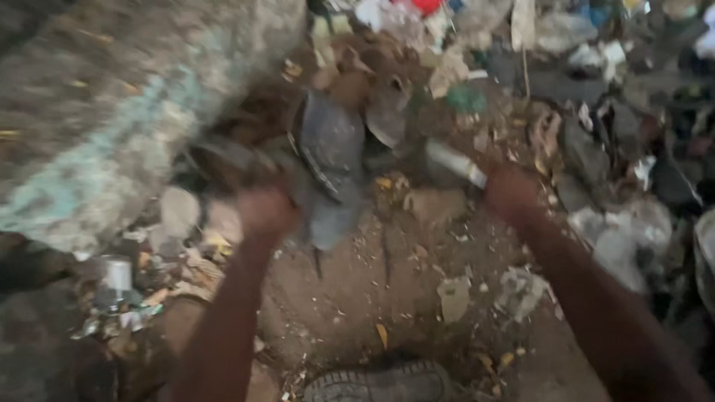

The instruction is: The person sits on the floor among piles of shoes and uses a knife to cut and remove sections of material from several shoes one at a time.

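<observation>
While litter covers the dirt ground [350,305], the right hand [510,192] grips a pale cylindrical bottle [454,162]; the left hand [264,211], blurred, closes near a dark worn shoe sole [331,141], its grip impossible to tell.

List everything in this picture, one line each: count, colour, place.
boulder: one, grey-green, upper left
dark slab: one, dark grey, centre, beside the left hand
light tube: one, whitish, in the right hand, blurred
metal can: one, silver, lower left
litter scraps: many, mixed colours, top and right
dirt ground: brown, centre
shoe: one, dark, bottom edge
left hand: one, centre left
right hand: one, centre right
</observation>
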